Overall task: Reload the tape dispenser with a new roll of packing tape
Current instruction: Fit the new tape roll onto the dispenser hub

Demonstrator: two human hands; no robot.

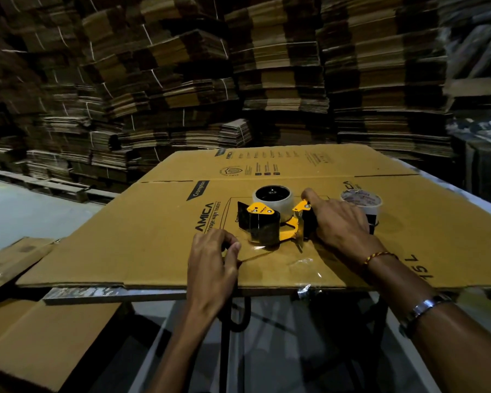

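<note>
Bare forearms; the right arm wears a red-and-yellow thread band (377, 256) and a silver bracelet (425, 304).

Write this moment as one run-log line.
dispenser: roll mounted | right hand: grips handle | left hand: pinches tape end | spare roll: behind right hand

- You are standing in a warehouse or packing store for cardboard boxes, dimly lit.
- Ahead of you, bundles of flattened cartons (281, 69) rise in tall stacks, tied with white string, filling the whole background wall to wall.
- Your work surface is a flattened printed carton (267, 222) laid over a table (465, 194).
- A wooden pallet (54, 185) lies at the foot of the stacks on a bare concrete floor (26, 211).
- More loose cardboard sheets (40, 336) lie low to your left.
</note>
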